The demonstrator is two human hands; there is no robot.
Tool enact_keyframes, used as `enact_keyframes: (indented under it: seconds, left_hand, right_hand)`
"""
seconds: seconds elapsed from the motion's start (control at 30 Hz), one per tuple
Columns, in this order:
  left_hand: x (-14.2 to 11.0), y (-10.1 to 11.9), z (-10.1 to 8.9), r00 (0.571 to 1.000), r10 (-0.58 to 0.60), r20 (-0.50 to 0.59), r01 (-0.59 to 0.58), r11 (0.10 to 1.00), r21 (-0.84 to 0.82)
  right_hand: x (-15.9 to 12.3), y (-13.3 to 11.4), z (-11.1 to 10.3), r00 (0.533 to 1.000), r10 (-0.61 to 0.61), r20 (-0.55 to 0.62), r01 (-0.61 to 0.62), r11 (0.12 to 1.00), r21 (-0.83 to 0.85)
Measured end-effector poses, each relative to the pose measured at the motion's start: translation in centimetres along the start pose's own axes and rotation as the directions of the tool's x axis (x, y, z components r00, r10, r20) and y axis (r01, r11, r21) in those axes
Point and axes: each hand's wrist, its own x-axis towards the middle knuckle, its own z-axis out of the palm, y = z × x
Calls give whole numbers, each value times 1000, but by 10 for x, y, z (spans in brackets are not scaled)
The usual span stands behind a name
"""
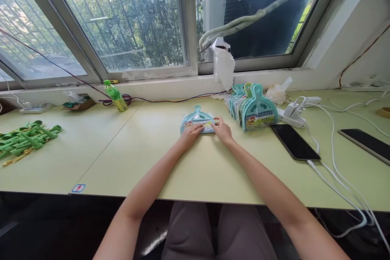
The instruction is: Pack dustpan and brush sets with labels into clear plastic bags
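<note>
Your fingers (198, 126) on the left hand (190, 135) lie close together over the lower front of a wrapped dustpan set (198, 116), while your right hand (223, 131) has its thumb and fingertips at the set's right edge; whether either hand grips it, you cannot tell from this angle.

Across the far side of your view runs the window (143, 28), its metal frame dividing the glass. Your pale yellow-green table (152, 166) fills the middle, its near edge just above your trousers (195, 231). Past the right-hand pane you see a large outdoor unit (258, 6) with wrapped pipes crossing it.

Beyond your right hand and to its right, a row of dustpan sets (258, 109) stands one behind another, light blue with clear wrap and printed labels. At your far left you have a pile of green pieces (27, 140). The set under your hands lies on the table straight in front of you, handle toward the window.

To the right are two dark-screened phones (295, 142), the nearer one with a white cable plugged in, beside a white power strip (291, 117). A green-capped bottle (115, 96) tilts near the sill; smallest, a red-arrow sticker (78, 188) sits at your table's near edge.
</note>
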Motion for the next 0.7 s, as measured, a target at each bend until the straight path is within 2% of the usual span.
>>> enact_keyframes:
  seconds: [0.1, 0.23, 0.3, 0.37, 0.43, 0.5, 0.6, 0.7]
  left_hand:
    - [4, -15, -13, 991, -129, -29, 128, 991, -43]
    - [7, -40, -45, 966, -233, -114, 240, 970, 49]
    - [5, -51, -62, 934, -329, -136, 352, 912, 212]
    - [1, -58, -75, 908, -394, -142, 415, 799, 435]
    - [-1, -62, -81, 904, -398, -155, 406, 690, 599]
    - [-3, -63, -81, 930, -339, -138, 337, 642, 689]
    - [-2, -60, -75, 959, -276, -65, 238, 660, 712]
    - [-1, -52, -69, 963, -266, -34, 217, 697, 684]
  right_hand:
    - [-5, -3, 0, 992, -114, -62, 112, 993, -43]
    - [-7, -1, -4, 958, -246, -144, 236, 968, -85]
    - [-6, 0, -5, 950, -268, -160, 257, 962, -88]
    - [-6, 1, -5, 945, -282, -167, 270, 958, -93]
    - [-6, 0, -5, 941, -299, -159, 283, 952, -115]
    - [-6, 0, -4, 939, -314, -141, 294, 945, -144]
    - [-8, -2, -3, 936, -338, -99, 318, 932, -173]
    - [-11, -5, -3, 926, -372, -63, 354, 915, -195]
